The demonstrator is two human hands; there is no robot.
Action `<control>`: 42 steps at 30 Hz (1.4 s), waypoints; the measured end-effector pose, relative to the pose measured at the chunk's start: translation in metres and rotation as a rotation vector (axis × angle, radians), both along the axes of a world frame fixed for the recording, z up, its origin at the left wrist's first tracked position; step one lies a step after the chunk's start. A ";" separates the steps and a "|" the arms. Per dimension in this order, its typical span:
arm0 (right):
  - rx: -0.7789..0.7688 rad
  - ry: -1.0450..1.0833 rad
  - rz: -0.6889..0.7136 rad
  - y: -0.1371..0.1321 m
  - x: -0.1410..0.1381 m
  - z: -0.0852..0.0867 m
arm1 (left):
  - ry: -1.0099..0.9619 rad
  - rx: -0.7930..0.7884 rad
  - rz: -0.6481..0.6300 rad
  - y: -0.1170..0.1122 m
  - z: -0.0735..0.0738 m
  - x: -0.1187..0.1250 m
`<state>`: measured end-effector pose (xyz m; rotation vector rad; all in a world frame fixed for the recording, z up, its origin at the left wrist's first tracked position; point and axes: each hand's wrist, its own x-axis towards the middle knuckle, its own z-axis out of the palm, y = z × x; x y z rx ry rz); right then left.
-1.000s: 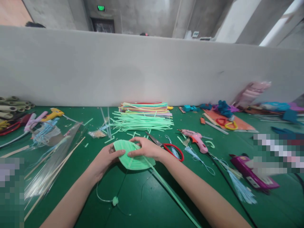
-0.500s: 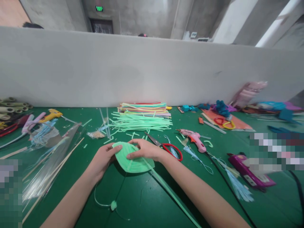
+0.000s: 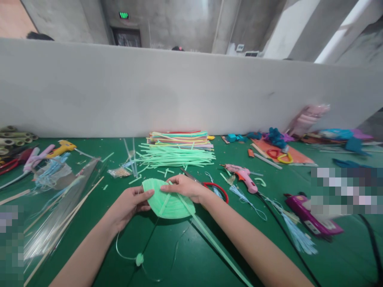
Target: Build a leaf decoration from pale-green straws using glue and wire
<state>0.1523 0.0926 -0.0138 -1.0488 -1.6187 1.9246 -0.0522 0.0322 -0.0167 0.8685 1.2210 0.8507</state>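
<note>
The pale green ribbed paper disc [image 3: 172, 205] sits on the green desk [image 3: 179, 271], near its front, tipped a little more toward the camera than a second ago; the left hand [image 3: 131, 203] pinches its left rim; the right hand [image 3: 185, 186] grips its top edge, from which a long green paper strip [image 3: 215, 242] trails; red-handled scissors [image 3: 213, 184] lie just behind.

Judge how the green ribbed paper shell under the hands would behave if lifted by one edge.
The green paper shell is probably very light: the left hand pinches only its rim. Likely springy yet crushable, being thin layered strips; the right hand rests on top. Its long trailing strip would likely dangle.
</note>
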 end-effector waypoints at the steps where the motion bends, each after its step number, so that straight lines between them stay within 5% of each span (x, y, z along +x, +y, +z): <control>1: -0.015 -0.012 0.020 0.001 0.002 0.000 | -0.004 -0.015 0.014 0.000 0.000 0.000; 8: 0.028 -0.046 0.058 0.007 0.015 0.002 | -0.078 0.008 0.145 0.004 0.002 0.002; 16: 0.141 -0.114 -0.048 0.012 0.018 -0.003 | -0.018 0.037 -0.028 0.000 0.004 0.004; 42: 0.168 -0.142 -0.030 0.013 0.018 -0.009 | -0.032 0.043 0.038 0.000 0.003 0.006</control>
